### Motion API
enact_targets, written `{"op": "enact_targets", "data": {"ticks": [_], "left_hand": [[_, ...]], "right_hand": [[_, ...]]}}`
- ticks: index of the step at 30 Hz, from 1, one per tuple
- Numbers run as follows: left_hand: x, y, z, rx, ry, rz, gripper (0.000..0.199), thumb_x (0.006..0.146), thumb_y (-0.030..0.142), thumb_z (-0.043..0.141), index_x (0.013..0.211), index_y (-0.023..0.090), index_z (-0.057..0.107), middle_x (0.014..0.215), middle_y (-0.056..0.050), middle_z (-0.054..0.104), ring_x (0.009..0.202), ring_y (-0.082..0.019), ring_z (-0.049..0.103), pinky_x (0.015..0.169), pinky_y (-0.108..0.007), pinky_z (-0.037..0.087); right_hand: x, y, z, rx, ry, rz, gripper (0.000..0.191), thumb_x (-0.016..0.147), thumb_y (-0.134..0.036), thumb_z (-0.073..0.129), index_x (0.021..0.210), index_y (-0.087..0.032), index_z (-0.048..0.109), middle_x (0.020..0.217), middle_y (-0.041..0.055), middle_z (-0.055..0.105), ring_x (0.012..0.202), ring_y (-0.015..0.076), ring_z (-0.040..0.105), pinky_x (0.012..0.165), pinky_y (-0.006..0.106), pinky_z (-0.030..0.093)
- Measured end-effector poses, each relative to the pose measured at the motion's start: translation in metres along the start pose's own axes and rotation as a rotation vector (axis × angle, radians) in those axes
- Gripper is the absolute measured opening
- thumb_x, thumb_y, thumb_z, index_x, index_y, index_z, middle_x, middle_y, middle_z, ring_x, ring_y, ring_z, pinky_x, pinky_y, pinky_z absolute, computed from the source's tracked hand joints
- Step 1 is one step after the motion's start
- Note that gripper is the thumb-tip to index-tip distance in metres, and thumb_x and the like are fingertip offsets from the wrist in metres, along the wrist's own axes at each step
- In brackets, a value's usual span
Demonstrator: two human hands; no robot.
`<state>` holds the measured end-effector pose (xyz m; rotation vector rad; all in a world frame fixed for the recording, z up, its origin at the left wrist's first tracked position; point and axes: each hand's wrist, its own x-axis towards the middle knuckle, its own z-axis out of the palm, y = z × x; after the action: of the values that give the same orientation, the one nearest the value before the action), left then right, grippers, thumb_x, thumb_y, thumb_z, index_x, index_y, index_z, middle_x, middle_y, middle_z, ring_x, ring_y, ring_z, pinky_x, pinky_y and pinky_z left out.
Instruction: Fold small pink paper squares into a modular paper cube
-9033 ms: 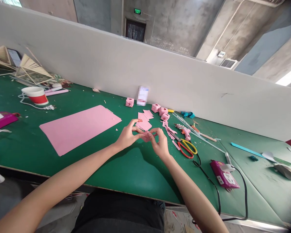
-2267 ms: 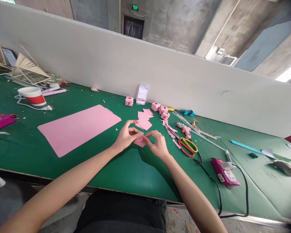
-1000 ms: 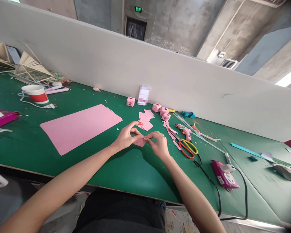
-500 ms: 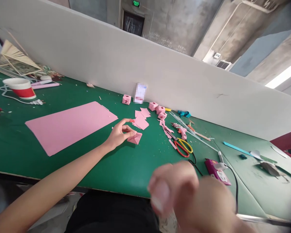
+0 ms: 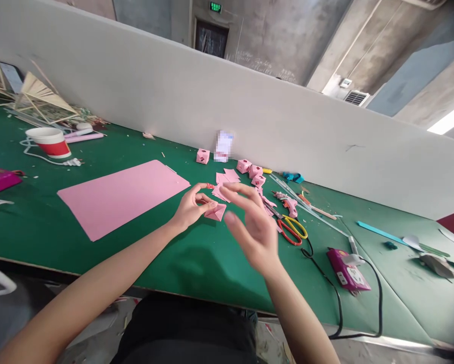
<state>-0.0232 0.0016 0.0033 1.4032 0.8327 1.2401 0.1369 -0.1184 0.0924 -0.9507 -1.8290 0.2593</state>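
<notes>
My left hand (image 5: 192, 206) pinches a small folded piece of pink paper (image 5: 215, 212) between thumb and fingers, just above the green table. My right hand (image 5: 255, 225) hangs to its right with fingers apart and nothing in them; its thumb tip is close to the folded paper, slightly blurred. Behind both hands lie loose pink paper squares (image 5: 230, 175), partly covered by my right fingers. A large pink sheet (image 5: 124, 197) lies flat to the left of my left hand. Several folded pink paper cubes (image 5: 203, 156) stand farther back.
Scissors (image 5: 293, 230) with red and yellow handles lie right of my right hand, near a pink glue gun (image 5: 287, 202). A purple power strip (image 5: 348, 270) with a black cable sits at the right. A paper cup (image 5: 49, 142) stands at the left. A white partition (image 5: 166, 96) borders the table's back.
My right hand has moved from close to the camera, low at the right, forward to beside the folded paper, and its fingers have spread. My left hand keeps its pinch. The view shifted slightly.
</notes>
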Motion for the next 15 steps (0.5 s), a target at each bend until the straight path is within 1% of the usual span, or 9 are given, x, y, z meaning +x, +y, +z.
{"op": "enact_targets", "data": {"ticks": [2, 4, 6, 7, 9, 12, 15], "left_hand": [[0.001, -0.002, 0.001, 0.028, -0.006, 0.01, 0.061, 0.075, 0.035, 0.082, 0.129, 0.02, 0.055, 0.081, -0.001, 0.073, 0.078, -0.019, 0.069, 0.076, -0.03, 0.053], [0.002, -0.004, 0.001, 0.051, 0.002, 0.02, 0.066, 0.076, 0.036, 0.082, 0.133, 0.021, 0.052, 0.082, -0.001, 0.074, 0.082, -0.02, 0.071, 0.078, -0.03, 0.053], [0.003, -0.006, 0.002, 0.046, 0.024, 0.029, 0.067, 0.076, 0.035, 0.081, 0.135, 0.022, 0.05, 0.081, -0.001, 0.073, 0.081, -0.019, 0.071, 0.077, -0.029, 0.052], [0.003, -0.007, 0.002, 0.034, 0.03, 0.03, 0.067, 0.077, 0.034, 0.081, 0.135, 0.021, 0.05, 0.081, -0.001, 0.073, 0.081, -0.019, 0.071, 0.077, -0.029, 0.052], [0.003, -0.008, 0.004, 0.008, 0.029, 0.024, 0.067, 0.077, 0.034, 0.081, 0.135, 0.021, 0.05, 0.08, -0.001, 0.072, 0.079, -0.019, 0.071, 0.075, -0.029, 0.053], [0.002, -0.007, 0.005, -0.01, -0.003, 0.006, 0.07, 0.077, 0.033, 0.081, 0.137, 0.021, 0.049, 0.082, -0.001, 0.072, 0.077, -0.018, 0.07, 0.073, -0.029, 0.053], [0.001, -0.005, 0.005, -0.012, -0.026, -0.009, 0.073, 0.077, 0.033, 0.081, 0.141, 0.022, 0.047, 0.082, -0.001, 0.073, 0.075, -0.017, 0.07, 0.072, -0.028, 0.053]], "right_hand": [[0.008, 0.043, 0.017, -0.021, 0.101, 0.108, 0.03, 0.099, -0.04, 0.055, 0.124, -0.031, 0.07, 0.13, 0.0069, 0.064, 0.126, 0.0259, 0.058, 0.105, 0.045, 0.051], [0.007, 0.085, 0.029, -0.027, 0.162, 0.22, 0.031, 0.097, -0.043, 0.056, 0.116, -0.025, 0.073, 0.123, 0.0096, 0.068, 0.12, 0.0265, 0.061, 0.096, 0.042, 0.054], [0.001, 0.115, 0.035, 0.01, 0.138, 0.289, 0.032, 0.097, -0.046, 0.055, 0.111, -0.022, 0.073, 0.117, 0.0097, 0.072, 0.111, 0.0257, 0.065, 0.087, 0.039, 0.054], [-0.002, 0.124, 0.036, 0.026, 0.135, 0.317, 0.032, 0.096, -0.046, 0.057, 0.11, -0.022, 0.072, 0.114, 0.0093, 0.073, 0.109, 0.0253, 0.066, 0.086, 0.038, 0.054], [-0.009, 0.131, 0.039, 0.055, 0.089, 0.357, 0.032, 0.091, -0.048, 0.064, 0.106, -0.021, 0.072, 0.108, 0.0084, 0.075, 0.102, 0.0251, 0.068, 0.081, 0.036, 0.052], [-0.014, 0.129, 0.046, 0.099, 0.013, 0.402, 0.028, 0.09, -0.048, 0.064, 0.094, -0.021, 0.072, 0.094, 0.0055, 0.076, 0.087, 0.0221, 0.069, 0.075, 0.034, 0.05], [-0.015, 0.128, 0.051, 0.154, 0.015, 0.421, 0.027, 0.09, -0.048, 0.063, 0.088, -0.021, 0.068, 0.086, 0.0033, 0.074, 0.078, 0.0198, 0.067, 0.071, 0.032, 0.048]]}}
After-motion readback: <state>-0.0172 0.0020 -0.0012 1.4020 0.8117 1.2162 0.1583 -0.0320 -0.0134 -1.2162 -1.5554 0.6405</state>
